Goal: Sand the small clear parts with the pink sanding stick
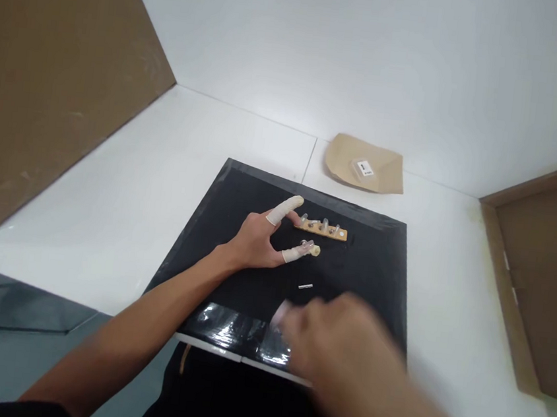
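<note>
My left hand (262, 234) rests on the black mat with thumb and index finger spread apart, white finger cots on both. A fingertip of it touches the left end of a narrow tan strip (338, 235), which bears several small clear and metallic pieces. By the thumb tip lies a small clear piece (308, 245); whether the thumb touches it I cannot tell. A short silvery rod (305, 286) lies on the mat between my hands. Nearer to me, my right hand (327, 336) is smeared by motion above the front edge, its fingers unclear, with a pale blurred patch at their tips.
The black mat (255, 193) has a shiny taped front edge and sits on a white table (126, 186). Behind it lies a brown paper tray (386, 173) holding a small labelled clear case (362, 168). Brown panels (64, 66) flank the table, and a white wall closes the back.
</note>
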`<state>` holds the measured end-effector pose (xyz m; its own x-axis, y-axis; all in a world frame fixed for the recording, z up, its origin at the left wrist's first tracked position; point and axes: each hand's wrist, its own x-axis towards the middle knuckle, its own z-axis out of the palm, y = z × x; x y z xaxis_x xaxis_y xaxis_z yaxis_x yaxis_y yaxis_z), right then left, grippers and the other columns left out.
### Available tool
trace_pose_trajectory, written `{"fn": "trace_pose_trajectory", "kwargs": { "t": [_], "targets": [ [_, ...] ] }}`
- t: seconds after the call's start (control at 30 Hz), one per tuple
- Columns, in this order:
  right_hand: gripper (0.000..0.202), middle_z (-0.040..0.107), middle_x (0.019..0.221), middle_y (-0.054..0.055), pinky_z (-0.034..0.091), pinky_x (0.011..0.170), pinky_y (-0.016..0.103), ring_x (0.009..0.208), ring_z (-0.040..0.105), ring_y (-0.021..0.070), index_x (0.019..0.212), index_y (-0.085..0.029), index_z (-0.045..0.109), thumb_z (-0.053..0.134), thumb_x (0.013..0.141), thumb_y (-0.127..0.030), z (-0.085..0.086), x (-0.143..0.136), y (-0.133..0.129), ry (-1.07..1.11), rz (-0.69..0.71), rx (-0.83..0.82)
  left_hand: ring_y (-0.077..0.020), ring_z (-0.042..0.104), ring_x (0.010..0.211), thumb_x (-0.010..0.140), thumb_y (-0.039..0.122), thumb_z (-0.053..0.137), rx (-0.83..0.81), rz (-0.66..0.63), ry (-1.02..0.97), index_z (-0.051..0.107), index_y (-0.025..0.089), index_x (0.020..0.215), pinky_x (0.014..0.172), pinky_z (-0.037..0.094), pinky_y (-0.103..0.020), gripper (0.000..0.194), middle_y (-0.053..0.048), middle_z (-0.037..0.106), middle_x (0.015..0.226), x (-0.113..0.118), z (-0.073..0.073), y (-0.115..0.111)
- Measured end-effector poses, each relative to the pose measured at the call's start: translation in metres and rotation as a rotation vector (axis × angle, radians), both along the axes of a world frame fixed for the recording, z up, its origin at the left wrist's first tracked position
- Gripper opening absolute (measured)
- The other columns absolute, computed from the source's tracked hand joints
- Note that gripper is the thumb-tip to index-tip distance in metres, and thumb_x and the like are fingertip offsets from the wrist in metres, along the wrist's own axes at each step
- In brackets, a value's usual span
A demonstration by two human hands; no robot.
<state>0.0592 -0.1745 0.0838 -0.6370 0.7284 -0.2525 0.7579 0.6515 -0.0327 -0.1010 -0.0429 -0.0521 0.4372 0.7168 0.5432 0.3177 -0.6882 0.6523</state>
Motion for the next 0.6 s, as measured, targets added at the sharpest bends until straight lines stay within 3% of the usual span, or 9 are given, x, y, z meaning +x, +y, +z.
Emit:
{"fn": "trace_pose_trajectory", "kwargs": {
  "t": [0.03,0.1,0.2,0.27,0.33,0.4,0.5,0.57,0.6],
  "targets": [
    [0.004,0.069,0.060,0.001,0.012,0.046,0.036,0.043,0.050,0.0168,0.084,-0.021,0.073,0.076,0.082,-0.020,-0.004,-0.003,-0.004,0.044,0.224,-0.188,-0.0036,0.033,0.049,0.092,0.044,0.076,0.008,-0.006,0.000,0.043,0.022,0.159,0.051,0.033,-0.020,0.078,0.000,0.077,0.099,0.000,0.000,0.000],
    [0.007,0.069,0.061,-0.002,0.015,0.042,0.037,0.042,0.049,0.0163,0.090,-0.021,0.073,0.073,0.087,-0.027,-0.009,-0.003,-0.009,0.105,0.349,-0.243,-0.0038,0.033,0.050,0.092,0.045,0.077,0.003,-0.015,0.011,0.043,0.022,0.159,0.051,0.032,-0.020,0.079,0.000,0.077,0.100,-0.001,-0.001,0.001],
    [0.012,0.069,0.067,0.001,0.024,0.051,0.035,0.050,0.057,0.0176,0.102,-0.019,0.074,0.065,0.094,-0.020,-0.006,0.012,-0.004,0.039,-0.051,0.266,-0.0036,0.035,0.050,0.089,0.047,0.080,-0.039,-0.025,0.039,0.043,0.021,0.158,0.051,0.032,-0.020,0.082,0.000,0.078,0.102,-0.002,0.000,0.002],
    [0.015,0.067,0.063,0.002,0.023,0.053,0.035,0.048,0.056,0.0175,0.102,-0.017,0.075,0.061,0.095,-0.015,-0.005,0.016,-0.004,-0.036,-0.199,0.395,-0.0036,0.035,0.050,0.089,0.047,0.080,-0.049,-0.023,0.039,0.044,0.021,0.157,0.051,0.032,-0.021,0.081,0.000,0.077,0.102,-0.002,-0.001,0.002],
    [0.007,0.070,0.064,0.002,0.021,0.049,0.036,0.048,0.055,0.0173,0.094,-0.019,0.074,0.067,0.092,-0.021,-0.009,0.011,-0.010,0.047,0.069,0.100,-0.0037,0.034,0.050,0.090,0.044,0.079,-0.044,-0.011,0.030,0.044,0.022,0.157,0.051,0.031,-0.020,0.079,0.000,0.077,0.102,-0.002,-0.001,0.003],
    [0.020,0.063,0.052,-0.002,0.016,0.044,0.037,0.038,0.045,0.0158,0.080,-0.021,0.070,0.071,0.092,-0.037,-0.012,0.007,-0.016,0.179,0.325,-0.159,-0.0038,0.033,0.050,0.090,0.042,0.079,-0.035,-0.005,0.024,0.043,0.023,0.158,0.050,0.030,-0.020,0.079,0.001,0.076,0.103,-0.002,-0.001,0.002],
    [0.015,0.069,0.068,-0.001,0.025,0.050,0.037,0.053,0.060,0.0177,0.102,-0.020,0.073,0.072,0.086,-0.018,-0.012,0.014,-0.016,0.144,0.055,0.208,-0.0038,0.034,0.051,0.089,0.043,0.080,-0.033,-0.006,0.025,0.044,0.023,0.157,0.050,0.030,-0.021,0.080,0.001,0.077,0.103,-0.002,-0.002,0.003],
    [0.013,0.061,0.060,0.000,0.024,0.054,0.036,0.048,0.052,0.0163,0.094,-0.019,0.072,0.060,0.095,-0.014,-0.013,0.017,-0.016,0.054,-0.217,0.440,-0.0041,0.035,0.051,0.088,0.044,0.081,-0.040,-0.001,0.037,0.044,0.022,0.157,0.050,0.031,-0.021,0.081,0.001,0.077,0.103,-0.002,-0.002,0.003],
    [0.013,0.061,0.060,0.000,0.022,0.052,0.036,0.047,0.050,0.0153,0.093,-0.019,0.071,0.059,0.097,-0.017,-0.015,0.016,-0.017,0.066,-0.138,0.387,-0.0041,0.036,0.051,0.088,0.043,0.081,-0.043,0.004,0.042,0.044,0.023,0.158,0.051,0.031,-0.021,0.081,0.000,0.077,0.103,-0.002,-0.003,0.003]
  ]
}}
